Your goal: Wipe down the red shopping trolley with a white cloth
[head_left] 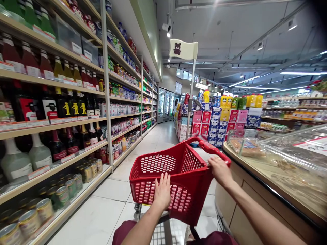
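Observation:
A red plastic shopping cart (201,190) stands sideways in front of me on the tiled floor. Its basket has perforated walls, and nothing shows on the visible part of its inside. My left hand (162,191) lies against the near side wall, fingers stretched out and flat. At the right end, my right hand (220,170) is closed around the corner of the red handle (211,148). Its fingertips are partly hidden. Beyond the cart rises a pole (192,85) carrying a cream flag (183,49) with a dark bear on it.
Shelves (76,126) of bottles and cans line the left. Close on the right is a counter (245,180) with clear covers and packaged food. Stacked drink cartons (214,124) stand ahead on the right. The tiled aisle (158,136) leads toward glass-door coolers (166,102).

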`<state>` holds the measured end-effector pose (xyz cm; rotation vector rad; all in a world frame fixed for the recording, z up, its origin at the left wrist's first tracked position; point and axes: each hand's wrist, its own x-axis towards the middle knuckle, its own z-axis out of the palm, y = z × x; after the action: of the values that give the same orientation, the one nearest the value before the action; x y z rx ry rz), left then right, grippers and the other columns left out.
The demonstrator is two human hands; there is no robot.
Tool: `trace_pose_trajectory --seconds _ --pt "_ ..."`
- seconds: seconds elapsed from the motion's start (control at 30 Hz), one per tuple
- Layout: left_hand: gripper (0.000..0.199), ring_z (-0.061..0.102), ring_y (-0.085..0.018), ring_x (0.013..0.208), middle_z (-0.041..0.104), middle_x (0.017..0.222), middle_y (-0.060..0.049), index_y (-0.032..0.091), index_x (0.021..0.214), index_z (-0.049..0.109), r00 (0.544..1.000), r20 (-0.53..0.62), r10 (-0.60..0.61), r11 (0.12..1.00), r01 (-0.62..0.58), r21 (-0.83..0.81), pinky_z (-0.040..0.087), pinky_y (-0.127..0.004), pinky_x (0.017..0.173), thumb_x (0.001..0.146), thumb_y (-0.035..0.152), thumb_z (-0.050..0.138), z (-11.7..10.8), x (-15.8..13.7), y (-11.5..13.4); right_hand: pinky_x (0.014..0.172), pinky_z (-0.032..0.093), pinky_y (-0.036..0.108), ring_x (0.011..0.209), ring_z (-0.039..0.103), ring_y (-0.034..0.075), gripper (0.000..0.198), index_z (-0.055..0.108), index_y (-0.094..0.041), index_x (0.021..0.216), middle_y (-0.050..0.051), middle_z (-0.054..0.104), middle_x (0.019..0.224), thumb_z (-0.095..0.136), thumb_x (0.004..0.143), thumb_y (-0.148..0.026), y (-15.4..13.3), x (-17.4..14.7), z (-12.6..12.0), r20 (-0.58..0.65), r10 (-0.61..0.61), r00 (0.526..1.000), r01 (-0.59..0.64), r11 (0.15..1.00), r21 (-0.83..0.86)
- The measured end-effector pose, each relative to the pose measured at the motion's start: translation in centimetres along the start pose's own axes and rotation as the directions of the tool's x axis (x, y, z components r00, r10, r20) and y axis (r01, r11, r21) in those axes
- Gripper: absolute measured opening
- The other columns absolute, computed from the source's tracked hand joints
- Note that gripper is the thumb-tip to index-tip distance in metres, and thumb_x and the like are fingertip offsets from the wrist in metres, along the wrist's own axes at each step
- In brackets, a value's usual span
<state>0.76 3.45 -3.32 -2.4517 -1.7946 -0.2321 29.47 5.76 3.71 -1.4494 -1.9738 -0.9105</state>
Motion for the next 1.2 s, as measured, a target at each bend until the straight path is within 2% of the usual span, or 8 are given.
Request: trace_pose_trajectory --seconds 0.13,0.33,0.5,0.67,0.83,1.0,1.03,1.2 --pt "0.080 0.000 -0.020 0.132 0.005 0.145 -0.004 0.014 0.137 0.008 1.000 -0.012 -0.007 1.000 0.007 0.010 0.008 -0.049 0.105 0.062 0.008 0.036 -0.3 -0.2 0.3 0.096 0.033 0.035 0.113 0.045 0.019 0.039 0.061 -0.021 0.103 0.005 0.059 0.113 0.035 0.077 -0.006 -2.6 -1.3 1.1 0.001 -0.191 0.982 0.191 0.980 0.064" --pt "0.081 0.000 -0.021 0.132 0.004 0.145 -0.005 0.015 0.137 0.008 0.999 -0.022 -0.030 1.000 0.030 0.003 0.008 -0.048 0.105 0.062 0.009 0.037 -0.3 -0.3 0.7 0.095 0.032 0.042 0.116 0.041 0.025 0.039 0.057 -0.015 0.109 0.012 0.055 0.117 0.035 0.078 -0.008 -2.2 -2.3 0.7 -0.067 0.051 0.996 -0.056 0.995 -0.087" --pt "0.080 -0.001 -0.021 0.132 0.004 0.145 -0.004 0.017 0.137 0.006 1.000 -0.014 -0.025 1.000 0.025 0.018 0.006 -0.049 0.104 0.064 0.010 0.037 -0.5 -0.5 0.3 0.097 0.032 0.036 0.117 0.041 0.019 0.043 0.058 -0.021 0.108 0.005 0.056 0.117 0.034 0.076 -0.006 -3.9 -2.0 0.8 -0.026 -0.116 0.993 0.117 0.993 0.021" --pt "0.079 -0.001 -0.022 0.132 0.003 0.145 -0.005 0.019 0.137 0.007 0.999 -0.005 -0.046 0.999 0.046 0.004 0.008 -0.049 0.104 0.065 0.011 0.038 -0.4 -0.8 0.1 0.095 0.032 0.043 0.116 0.041 0.026 0.040 0.059 -0.015 0.106 0.012 0.056 0.116 0.036 0.075 -0.006 -3.1 -2.1 0.7 -0.097 0.133 0.986 -0.141 0.987 -0.077" --pt "0.079 0.000 -0.022 0.132 0.003 0.145 -0.006 0.019 0.137 0.007 0.998 -0.009 -0.070 0.998 0.070 -0.004 0.008 -0.049 0.104 0.065 0.011 0.038 -0.1 -0.8 -0.1 0.097 0.033 0.035 0.116 0.042 0.018 0.045 0.059 -0.020 0.107 0.004 0.057 0.117 0.033 0.075 -0.002 -6.2 -2.2 2.0 -0.074 -0.129 0.989 0.133 0.990 0.051" --pt "0.079 -0.002 -0.022 0.132 0.001 0.145 -0.005 0.017 0.137 0.006 0.997 -0.014 -0.078 0.997 0.078 -0.002 0.008 -0.049 0.105 0.065 0.011 0.038 0.2 -1.1 -0.5 0.094 0.035 0.042 0.117 0.040 0.025 0.043 0.058 -0.013 0.108 0.012 0.055 0.116 0.033 0.075 -0.003 -5.8 -1.6 2.3 -0.110 0.099 0.989 -0.101 0.995 -0.017" --pt "0.080 -0.002 -0.023 0.132 0.001 0.145 -0.005 0.017 0.137 0.007 0.997 -0.009 -0.080 0.997 0.080 -0.001 0.008 -0.049 0.105 0.064 0.012 0.038 0.2 -1.1 -0.5 0.095 0.034 0.042 0.116 0.041 0.025 0.042 0.059 -0.013 0.106 0.012 0.056 0.115 0.033 0.075 -0.003 -6.1 -1.7 2.5 -0.114 0.100 0.988 -0.101 0.995 -0.005" --pt "0.075 -0.002 -0.023 0.132 0.004 0.145 -0.005 0.017 0.137 0.007 0.997 -0.003 -0.077 0.997 0.077 0.002 0.007 -0.049 0.105 0.068 0.012 0.036 -0.2 -1.3 -0.6 0.100 0.030 0.037 0.119 0.039 0.019 0.044 0.058 -0.018 0.109 0.006 0.054 0.119 0.035 0.075 -0.002 -8.5 -2.3 3.2 -0.059 -0.130 0.990 0.136 0.983 0.121"
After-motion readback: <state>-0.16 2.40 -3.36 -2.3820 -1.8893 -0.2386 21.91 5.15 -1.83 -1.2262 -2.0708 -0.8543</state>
